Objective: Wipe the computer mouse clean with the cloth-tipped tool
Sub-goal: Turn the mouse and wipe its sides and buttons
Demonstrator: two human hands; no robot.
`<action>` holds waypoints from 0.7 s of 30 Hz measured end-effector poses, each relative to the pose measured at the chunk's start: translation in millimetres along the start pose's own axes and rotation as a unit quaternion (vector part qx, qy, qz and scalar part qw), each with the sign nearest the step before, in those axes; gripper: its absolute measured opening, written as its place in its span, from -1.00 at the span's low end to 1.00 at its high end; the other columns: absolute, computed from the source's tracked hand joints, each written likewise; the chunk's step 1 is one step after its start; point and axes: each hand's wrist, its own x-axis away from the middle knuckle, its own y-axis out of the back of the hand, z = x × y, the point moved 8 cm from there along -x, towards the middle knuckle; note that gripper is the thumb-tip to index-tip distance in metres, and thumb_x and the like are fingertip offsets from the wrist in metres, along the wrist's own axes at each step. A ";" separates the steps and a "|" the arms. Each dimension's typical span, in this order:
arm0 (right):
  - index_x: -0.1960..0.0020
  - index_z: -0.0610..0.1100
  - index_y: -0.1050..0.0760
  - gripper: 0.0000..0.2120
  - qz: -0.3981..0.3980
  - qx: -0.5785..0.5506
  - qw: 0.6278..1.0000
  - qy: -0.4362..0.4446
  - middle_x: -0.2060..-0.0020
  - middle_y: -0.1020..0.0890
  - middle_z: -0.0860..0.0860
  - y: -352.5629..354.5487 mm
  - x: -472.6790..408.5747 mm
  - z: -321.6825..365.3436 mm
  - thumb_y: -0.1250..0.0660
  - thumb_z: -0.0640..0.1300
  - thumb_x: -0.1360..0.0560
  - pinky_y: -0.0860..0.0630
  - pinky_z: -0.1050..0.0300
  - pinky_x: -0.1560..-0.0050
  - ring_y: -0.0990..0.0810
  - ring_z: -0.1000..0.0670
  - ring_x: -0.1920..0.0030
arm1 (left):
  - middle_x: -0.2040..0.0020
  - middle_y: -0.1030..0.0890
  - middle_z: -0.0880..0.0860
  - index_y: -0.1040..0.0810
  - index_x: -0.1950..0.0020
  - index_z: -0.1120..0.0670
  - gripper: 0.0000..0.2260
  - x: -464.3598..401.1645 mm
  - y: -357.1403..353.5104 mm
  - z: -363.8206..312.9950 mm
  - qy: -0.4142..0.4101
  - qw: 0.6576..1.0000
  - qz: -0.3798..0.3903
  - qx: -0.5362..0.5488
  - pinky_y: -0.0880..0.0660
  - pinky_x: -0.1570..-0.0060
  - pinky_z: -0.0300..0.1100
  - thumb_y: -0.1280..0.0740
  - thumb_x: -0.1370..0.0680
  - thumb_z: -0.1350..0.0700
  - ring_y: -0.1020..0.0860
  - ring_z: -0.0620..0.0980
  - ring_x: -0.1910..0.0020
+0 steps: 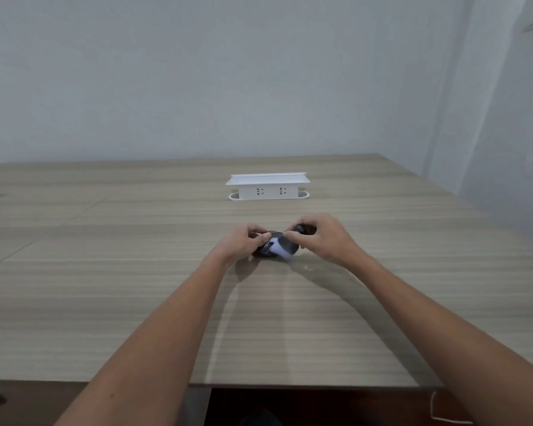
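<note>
On the wood-grain bench, midway out from me, I see the dark grey computer mouse resting flat. My left hand grips its left side. My right hand is closed around the black handle of the cloth-tipped tool, whose pale tip lies on the mouse's top. Behind them stands a white socket box, well apart.

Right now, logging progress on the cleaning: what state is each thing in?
computer mouse: on the table, steadied by the left hand.
cloth-tipped tool: gripped in the right hand, pale tip on the mouse.
socket box: lid raised, nothing plugged in.
table: bare wood-grain surface.
</note>
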 end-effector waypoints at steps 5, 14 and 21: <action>0.18 -0.14 -0.72 -0.87 -0.070 0.096 0.992 -0.039 0.27 -0.73 -0.02 4.8 -8.1 -15.6 -0.40 -0.15 -0.42 -0.54 0.12 0.18 -0.66 -0.02 0.19 | -0.07 -0.71 0.11 -0.64 -0.23 0.07 -0.74 -1.3 -0.1 1.8 0.002 1.000 0.000 0.000 -0.55 -0.17 0.03 -0.36 -0.60 -0.01 -0.62 0.03 0.03; 0.17 -0.11 -0.72 -0.87 -0.047 0.109 0.992 -0.034 0.31 -0.69 0.02 4.5 -13.6 -14.5 -0.40 -0.12 -0.43 -0.50 0.13 0.22 -0.61 0.01 0.23 | -0.02 -0.68 0.08 -0.62 -0.22 0.09 -0.76 -2.0 -1.4 1.9 0.014 1.000 0.004 0.022 -0.51 0.13 -0.18 -0.35 -0.61 0.02 -0.57 0.04 0.10; 0.13 -0.13 -0.73 -0.89 0.015 0.019 1.000 -0.011 0.29 -0.71 -0.03 -7.3 -7.5 -1.0 -0.46 -0.10 -0.45 -0.49 0.19 0.22 -0.56 0.11 0.31 | -0.02 -0.69 0.11 -0.63 -0.23 0.10 -0.75 -2.9 -1.7 4.5 0.020 0.999 -0.005 0.027 -0.47 0.20 -0.19 -0.35 -0.61 0.02 -0.54 0.05 0.13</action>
